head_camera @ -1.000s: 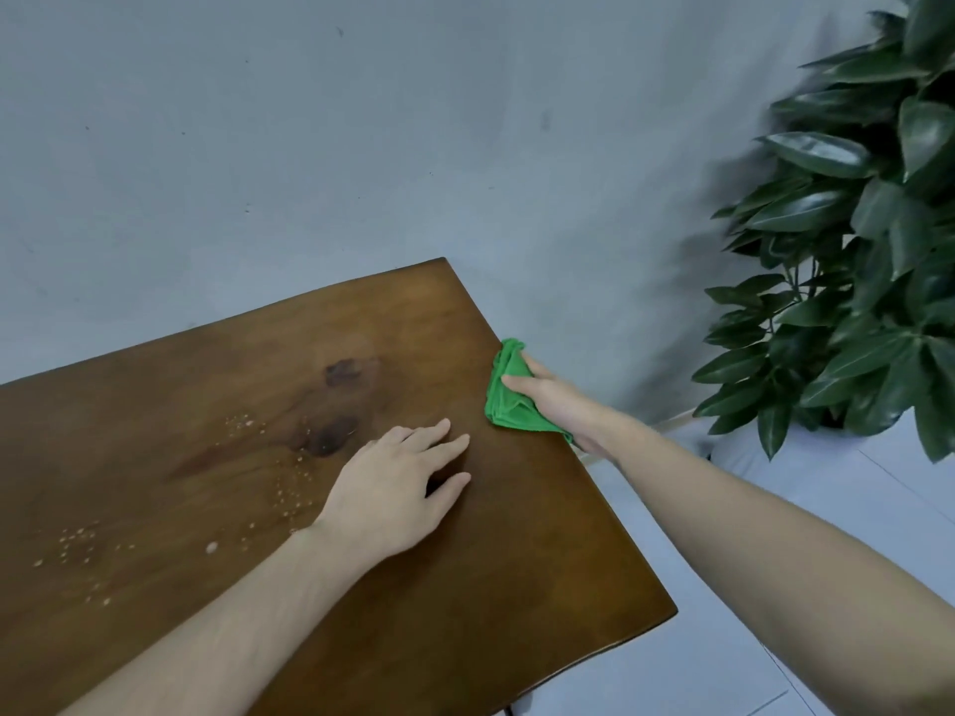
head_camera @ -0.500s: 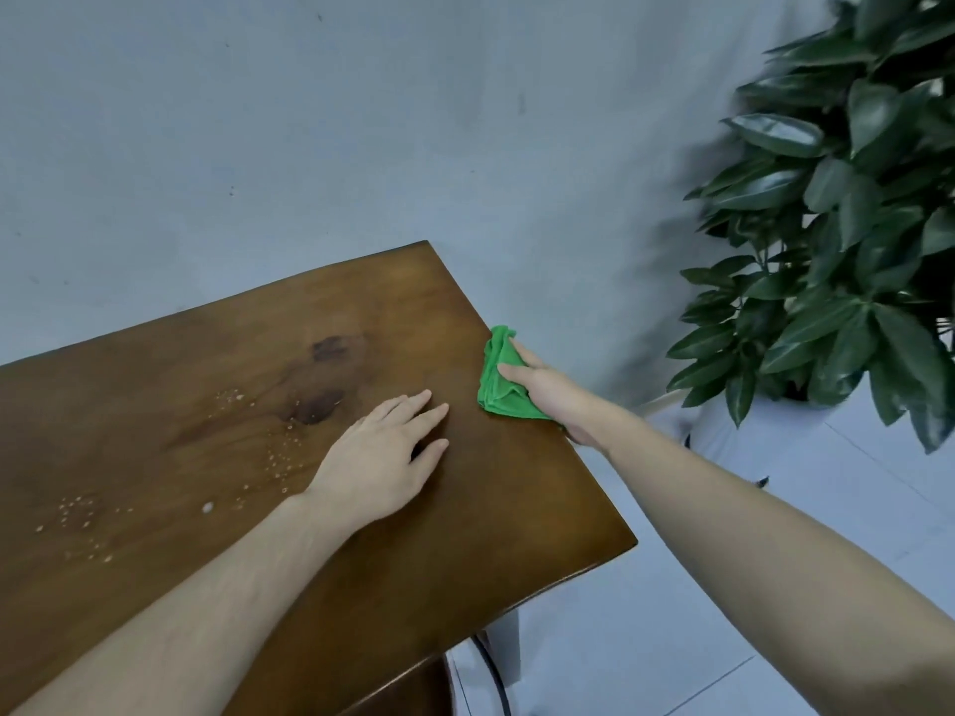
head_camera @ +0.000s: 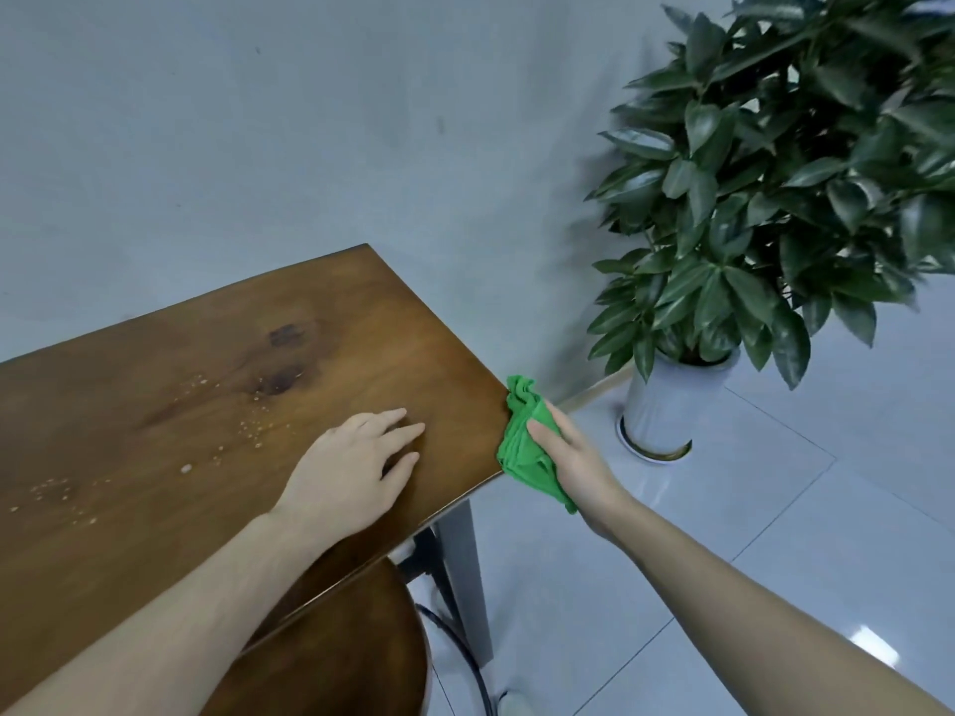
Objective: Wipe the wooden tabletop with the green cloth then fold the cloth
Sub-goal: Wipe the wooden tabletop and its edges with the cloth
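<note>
The wooden tabletop (head_camera: 155,385) fills the left of the view and carries scattered pale crumbs and droplets on its left half. My left hand (head_camera: 356,467) rests flat on the wood near the right edge, fingers spread. A bunched green cloth (head_camera: 519,431) sits at the table's right edge, partly hanging off it. My right hand (head_camera: 573,457) grips the cloth from the right side, the thumb lying across the top of it.
A potted plant (head_camera: 765,198) in a white ribbed pot (head_camera: 666,405) stands on the tiled floor to the right. A round wooden stool seat (head_camera: 351,653) and a grey table leg (head_camera: 465,571) lie under the near edge. A grey wall runs behind the table.
My right hand has drawn the cloth along the right edge toward me, so it now hangs partly off the table. The view has swung down and right. My left hand stays put.
</note>
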`<move>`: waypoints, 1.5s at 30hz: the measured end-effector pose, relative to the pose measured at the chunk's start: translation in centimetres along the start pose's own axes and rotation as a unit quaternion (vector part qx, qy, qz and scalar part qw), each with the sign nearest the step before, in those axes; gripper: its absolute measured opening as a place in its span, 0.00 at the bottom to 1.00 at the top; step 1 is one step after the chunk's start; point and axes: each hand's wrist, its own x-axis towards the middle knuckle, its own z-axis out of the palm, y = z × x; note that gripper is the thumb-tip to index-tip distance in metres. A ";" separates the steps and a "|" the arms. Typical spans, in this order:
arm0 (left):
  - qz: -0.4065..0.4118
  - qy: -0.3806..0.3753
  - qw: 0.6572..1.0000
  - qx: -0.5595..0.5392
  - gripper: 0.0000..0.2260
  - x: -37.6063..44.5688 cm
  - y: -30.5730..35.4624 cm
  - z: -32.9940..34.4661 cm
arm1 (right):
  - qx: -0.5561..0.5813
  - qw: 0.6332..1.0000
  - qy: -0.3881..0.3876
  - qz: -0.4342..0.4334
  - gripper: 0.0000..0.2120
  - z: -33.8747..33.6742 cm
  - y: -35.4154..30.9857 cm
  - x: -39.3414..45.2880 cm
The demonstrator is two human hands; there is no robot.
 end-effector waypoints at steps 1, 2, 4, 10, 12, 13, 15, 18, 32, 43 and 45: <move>0.002 0.001 1.000 0.005 0.21 -0.3 0.0 0.0 | -0.011 0.999 0.032 -0.020 0.17 0.6 0.4 -0.8; 0.004 0.001 1.000 0.007 0.21 -0.5 -0.1 0.0 | -0.025 0.997 0.061 -0.035 0.15 1.2 0.8 -1.3; 0.003 0.000 1.000 0.004 0.21 -0.9 -0.4 0.1 | -0.048 0.990 0.111 -0.073 0.16 2.7 1.5 -2.0; 0.003 0.004 1.000 -0.014 0.21 -1.5 -0.9 0.2 | -0.261 0.906 0.253 -0.219 0.29 6.2 4.4 -1.7; 0.007 0.002 1.000 -0.011 0.21 -1.5 -0.9 0.2 | -0.349 0.860 0.258 -0.270 0.29 5.5 5.3 -1.4; 0.010 0.003 1.000 -0.009 0.21 -1.5 -0.9 0.2 | -0.391 0.833 0.245 -0.306 0.29 4.6 5.7 -1.2; 0.014 0.006 1.000 -0.007 0.21 -1.5 -1.0 0.2 | -0.475 0.765 0.197 -0.387 0.27 1.9 6.5 -0.5; 0.019 0.007 1.000 -0.009 0.21 -1.7 -1.2 0.3 | -0.562 0.654 0.107 -0.496 0.24 -2.7 5.8 1.2; 0.019 0.038 0.999 0.016 0.18 -4.7 -4.3 -0.7 | -0.643 0.512 -0.059 -0.567 0.29 -1.3 1.1 2.9; 0.013 0.033 0.999 0.017 0.19 -6.4 -4.1 -0.3 | -0.645 0.501 -0.144 -0.559 0.30 6.5 1.0 -0.1; 0.016 0.027 0.999 0.018 0.19 -6.5 -4.1 -0.3 | -0.650 0.498 -0.139 -0.558 0.30 5.2 0.6 0.3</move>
